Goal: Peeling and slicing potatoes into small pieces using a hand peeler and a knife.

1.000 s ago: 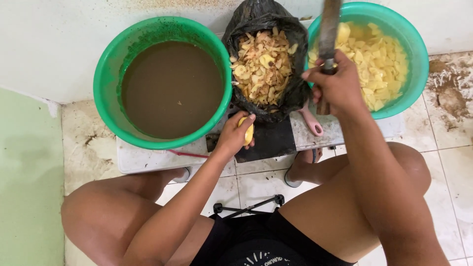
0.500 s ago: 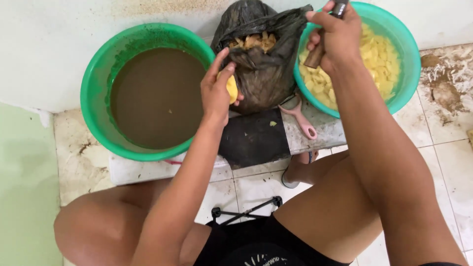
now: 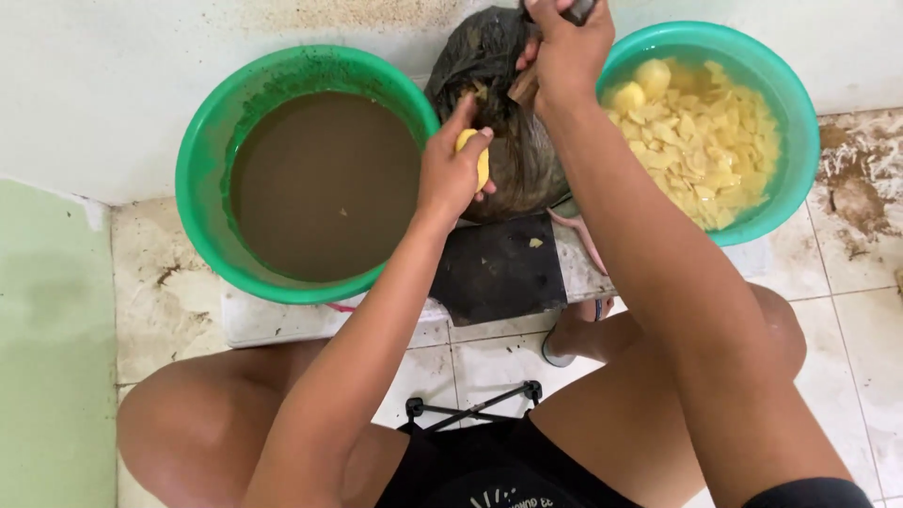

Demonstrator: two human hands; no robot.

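My left hand (image 3: 453, 172) is closed on a peeled yellow potato piece (image 3: 478, 158) and presses against the side of a black plastic bag (image 3: 513, 141) of peelings. My right hand (image 3: 562, 52) grips a knife by its wooden handle (image 3: 523, 87) at the bag's top, pulling the bag's mouth together. Right of the bag stands a green basin (image 3: 785, 122) with cut yellow potato pieces (image 3: 701, 141) in water. Left of the bag a second green basin (image 3: 202, 160) holds murky brown water (image 3: 324, 183).
A dark cutting board (image 3: 499, 273) with a small scrap on it lies on a low white stand (image 3: 273, 320) in front of the bag. A pink peeler (image 3: 572, 226) lies beside it. My bare knees flank the stand on a stained tile floor (image 3: 851, 273); a white wall (image 3: 94, 85) is behind.
Both hands moved from the cutting board up to the bag. The bag's open mouth, which showed the peelings, has been gathered closed by my right hand with the knife.
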